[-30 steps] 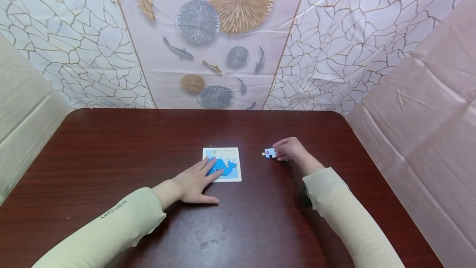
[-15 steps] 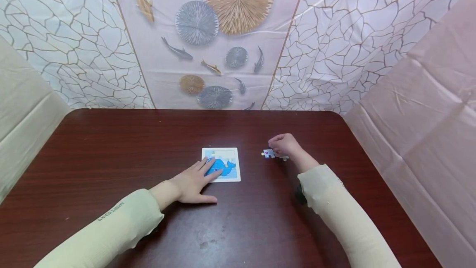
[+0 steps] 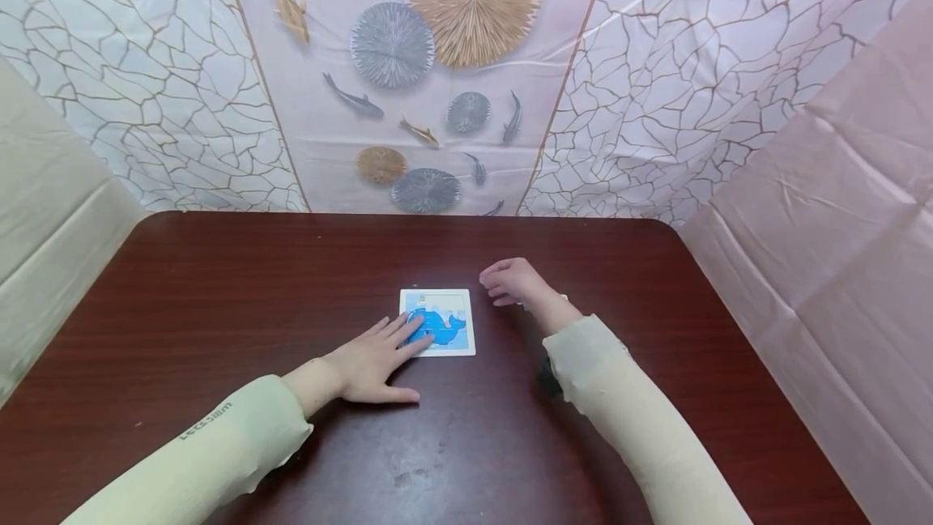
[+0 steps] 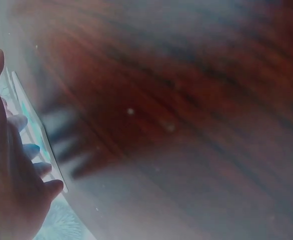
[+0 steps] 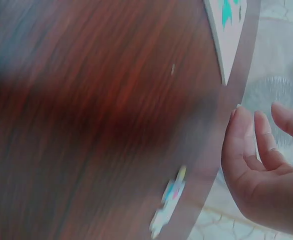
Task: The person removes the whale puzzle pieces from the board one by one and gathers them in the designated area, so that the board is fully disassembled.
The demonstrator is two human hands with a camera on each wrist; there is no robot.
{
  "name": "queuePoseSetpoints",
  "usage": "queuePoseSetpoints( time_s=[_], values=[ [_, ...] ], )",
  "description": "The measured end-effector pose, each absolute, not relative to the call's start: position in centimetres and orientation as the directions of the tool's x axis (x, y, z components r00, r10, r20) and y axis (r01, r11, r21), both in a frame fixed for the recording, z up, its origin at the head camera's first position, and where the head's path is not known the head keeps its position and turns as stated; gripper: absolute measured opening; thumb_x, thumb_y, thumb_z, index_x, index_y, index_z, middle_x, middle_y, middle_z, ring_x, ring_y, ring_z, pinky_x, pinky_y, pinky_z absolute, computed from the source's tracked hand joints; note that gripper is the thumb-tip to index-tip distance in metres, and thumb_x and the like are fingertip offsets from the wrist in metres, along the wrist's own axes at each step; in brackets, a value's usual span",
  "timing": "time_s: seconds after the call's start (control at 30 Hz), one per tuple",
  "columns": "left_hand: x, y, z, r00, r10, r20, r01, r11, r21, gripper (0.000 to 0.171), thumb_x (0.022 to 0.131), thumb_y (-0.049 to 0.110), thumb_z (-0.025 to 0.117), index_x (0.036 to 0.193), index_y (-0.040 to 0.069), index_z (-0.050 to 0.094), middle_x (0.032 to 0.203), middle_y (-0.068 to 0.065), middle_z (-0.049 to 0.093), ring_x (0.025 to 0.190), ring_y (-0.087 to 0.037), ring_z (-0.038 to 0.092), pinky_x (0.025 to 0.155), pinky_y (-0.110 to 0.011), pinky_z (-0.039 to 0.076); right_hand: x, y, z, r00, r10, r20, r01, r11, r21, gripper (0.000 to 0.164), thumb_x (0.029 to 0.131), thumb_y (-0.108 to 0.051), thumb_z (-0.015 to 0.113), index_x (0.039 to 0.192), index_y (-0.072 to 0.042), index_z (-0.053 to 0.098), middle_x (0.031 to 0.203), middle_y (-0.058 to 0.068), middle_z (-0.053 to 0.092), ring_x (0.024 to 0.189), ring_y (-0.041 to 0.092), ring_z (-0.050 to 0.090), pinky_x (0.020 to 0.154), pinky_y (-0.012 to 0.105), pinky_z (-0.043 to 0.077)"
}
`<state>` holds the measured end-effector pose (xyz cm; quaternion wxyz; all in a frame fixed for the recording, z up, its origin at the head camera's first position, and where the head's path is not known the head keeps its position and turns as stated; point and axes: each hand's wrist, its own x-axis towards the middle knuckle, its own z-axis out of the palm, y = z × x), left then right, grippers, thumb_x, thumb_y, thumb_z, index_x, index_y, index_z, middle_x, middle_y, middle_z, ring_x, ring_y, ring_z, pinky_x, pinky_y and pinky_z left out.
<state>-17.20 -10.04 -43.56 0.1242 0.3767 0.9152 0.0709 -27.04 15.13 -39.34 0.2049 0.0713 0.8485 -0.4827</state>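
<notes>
A jigsaw board point(image 3: 470, 322) with a pale rim and a picture of a blue whale point(image 3: 445, 330) lies flat at mid-table. My left hand point(image 3: 373, 364) rests on its left part with fingers spread, covering some of the picture. In the left wrist view the fingertips lie over the tray-like board point(image 4: 45, 137). To the right of the board, my right hand point(image 3: 519, 283) hovers with loosely bent fingers; nothing shows between them. Behind it, jigsaw pieces point(image 5: 169, 200) lie on the table, largely hidden by the wrist in the head view.
The dark brown wooden table point(image 3: 291, 266) stretches around both hands. A patterned cloth point(image 3: 474, 177) hangs along its far edge, and plain pale cloth point(image 3: 794, 249) closes off the right side.
My right hand has left the jigsaw pieces and moved left toward the board. The pieces stay on the table. The left hand is nearly still, drawn slightly back.
</notes>
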Motion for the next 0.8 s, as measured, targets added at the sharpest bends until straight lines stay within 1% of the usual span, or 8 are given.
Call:
queuePoseSetpoints(
  time_s=[0.1,0.23,0.47,0.57,0.8],
  values=[
    [-17.1,-10.0,-43.6,-0.681,0.708,-0.185,0.676,0.706,0.213,0.081,0.086,0.066,0.045,0.149,0.019,0.025,0.158,-0.011,0.014,0.145,-0.033,0.01,0.116,-0.051,0.015,-26.9,13.5,-39.4,-0.901,-0.092,-0.424,0.319,0.521,-0.791,0.027,0.09,-0.014,0.06,0.112,0.002,0.064,0.116,0.02,0.064,0.102,0.03,0.063,0.083,0.037,0.055],
    [-17.0,-10.1,-43.7,-0.683,0.704,-0.194,0.675,0.71,0.2,0.081,0.086,0.066,0.044,0.149,0.019,0.025,0.158,-0.011,0.013,0.145,-0.032,0.01,0.116,-0.051,0.015,-26.7,11.7,-39.6,-0.901,-0.138,-0.412,0.287,0.524,-0.802,0.027,0.09,-0.015,0.061,0.111,0.001,0.065,0.113,0.019,0.065,0.098,0.027,0.064,0.083,0.038,0.055],
    [-17.1,-10.0,-43.6,-0.677,0.712,-0.184,0.687,0.702,0.19,0.082,0.086,0.065,0.046,0.149,0.017,0.026,0.157,-0.012,0.014,0.145,-0.034,0.012,0.115,-0.054,0.014,-26.5,9.6,-40.1,-0.893,-0.189,-0.41,0.252,0.544,-0.8,0.027,0.09,-0.017,0.062,0.111,-0.001,0.066,0.102,0.016,0.068,0.084,0.02,0.066,0.077,0.032,0.056],
    [-17.2,-9.8,-43.5,-0.675,0.714,-0.189,0.692,0.7,0.174,0.082,0.086,0.066,0.046,0.149,0.017,0.026,0.157,-0.013,0.015,0.145,-0.034,0.012,0.115,-0.054,0.014,-26.4,9.1,-40.5,-0.892,-0.196,-0.407,0.255,0.526,-0.811,0.027,0.09,-0.017,0.061,0.111,-0.001,0.066,0.101,0.017,0.068,0.08,0.018,0.067,0.076,0.031,0.057],
    [-17.3,-9.8,-43.4,-0.679,0.704,-0.208,0.689,0.709,0.152,0.083,0.085,0.068,0.044,0.15,0.019,0.025,0.157,-0.011,0.015,0.145,-0.033,0.012,0.115,-0.053,0.015,-26.2,8.2,-41.0,-0.884,-0.203,-0.422,0.285,0.481,-0.829,0.028,0.091,-0.018,0.06,0.113,0.0,0.064,0.106,0.018,0.068,0.084,0.02,0.068,0.077,0.031,0.057]
  ],
)
